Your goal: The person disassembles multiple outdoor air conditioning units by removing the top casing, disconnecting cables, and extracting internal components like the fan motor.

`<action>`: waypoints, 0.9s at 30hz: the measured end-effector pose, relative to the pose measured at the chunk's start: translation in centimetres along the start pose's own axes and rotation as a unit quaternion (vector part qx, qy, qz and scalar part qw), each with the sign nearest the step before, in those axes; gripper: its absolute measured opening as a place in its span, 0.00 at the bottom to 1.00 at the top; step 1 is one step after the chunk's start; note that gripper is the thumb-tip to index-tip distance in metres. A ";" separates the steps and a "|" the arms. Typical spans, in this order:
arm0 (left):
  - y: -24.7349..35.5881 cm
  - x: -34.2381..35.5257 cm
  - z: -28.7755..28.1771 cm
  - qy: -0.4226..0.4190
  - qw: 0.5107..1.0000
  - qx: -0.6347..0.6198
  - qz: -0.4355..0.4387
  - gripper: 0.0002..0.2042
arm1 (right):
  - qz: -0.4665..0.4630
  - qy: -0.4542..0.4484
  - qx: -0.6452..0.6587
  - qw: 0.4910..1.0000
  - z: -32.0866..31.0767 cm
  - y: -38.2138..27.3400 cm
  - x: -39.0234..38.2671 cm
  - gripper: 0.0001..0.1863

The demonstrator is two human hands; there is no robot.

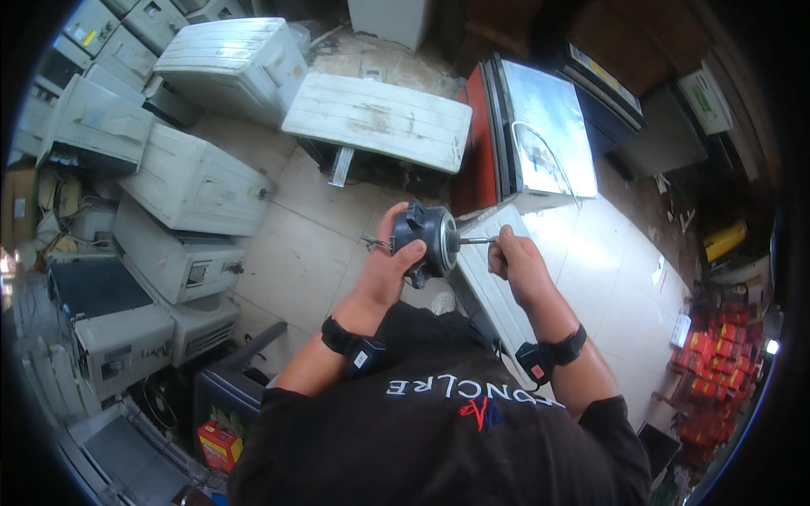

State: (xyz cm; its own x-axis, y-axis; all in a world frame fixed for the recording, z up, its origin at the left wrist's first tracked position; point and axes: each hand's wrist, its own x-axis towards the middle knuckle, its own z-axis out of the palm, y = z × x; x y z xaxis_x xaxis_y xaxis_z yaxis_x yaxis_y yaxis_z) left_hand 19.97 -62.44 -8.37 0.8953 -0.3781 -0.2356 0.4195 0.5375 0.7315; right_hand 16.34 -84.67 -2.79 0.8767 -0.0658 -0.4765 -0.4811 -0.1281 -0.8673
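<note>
One electric motor [429, 243] is suspended in front of the torso, above the tiled floor [308, 215]. I read its long axis as running nearly level, left to right; the motor shaft [477, 241] projects toward the right hand [525, 266]. The left hand [390, 268] is nearer to the housing, its fingers wrapped around it and its thumb across the near side. The right fingers appear to pinch the shaft's outer end. Below and right, I note a long pale casing [498, 291], apart from the motor.
</note>
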 end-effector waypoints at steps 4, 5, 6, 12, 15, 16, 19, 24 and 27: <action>-1.9 -0.7 3.1 -0.002 1.000 0.018 0.009 0.32 | 0.007 0.012 0.047 0.999 -2.7 2.0 -0.9 0.31; -2.1 -0.8 4.0 -0.009 1.000 0.020 0.007 0.32 | 0.013 0.033 0.064 0.997 -3.3 2.3 -1.1 0.31; -2.6 -1.0 4.7 -0.019 1.000 0.021 0.007 0.32 | 0.012 0.034 0.038 0.999 -3.9 2.3 -1.7 0.31; -5.2 -1.5 8.8 -0.028 0.994 0.096 0.038 0.31 | 0.042 0.032 -0.053 0.997 -8.2 3.2 -3.1 0.31; -6.5 -1.8 10.3 -0.019 0.995 0.095 0.032 0.30 | 0.068 0.008 -0.094 0.993 -10.1 3.6 -4.0 0.28; -6.9 -1.7 10.9 -0.015 0.996 0.088 0.027 0.30 | 0.060 0.002 -0.086 0.994 -10.6 3.9 -4.2 0.27; -8.6 -1.9 12.3 -0.007 0.997 0.080 0.023 0.29 | 0.010 -0.004 -0.042 0.999 -12.1 5.3 -4.8 0.23; -10.3 -1.6 13.7 -0.001 0.998 0.066 0.022 0.29 | -0.040 -0.002 -0.043 0.998 -14.3 6.9 -4.8 0.19; -10.8 -1.5 14.4 0.005 0.998 0.062 0.020 0.28 | -0.061 0.015 -0.031 0.998 -14.8 7.4 -4.8 0.19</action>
State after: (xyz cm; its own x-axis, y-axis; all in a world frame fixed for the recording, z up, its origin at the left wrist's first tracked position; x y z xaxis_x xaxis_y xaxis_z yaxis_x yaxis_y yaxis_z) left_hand 12.00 -78.51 -6.68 0.9126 -0.3504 -0.2107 0.3623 0.4539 0.8141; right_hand 8.65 -99.91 -4.79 0.9289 -0.0756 -0.3625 -0.3703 -0.1982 -0.9075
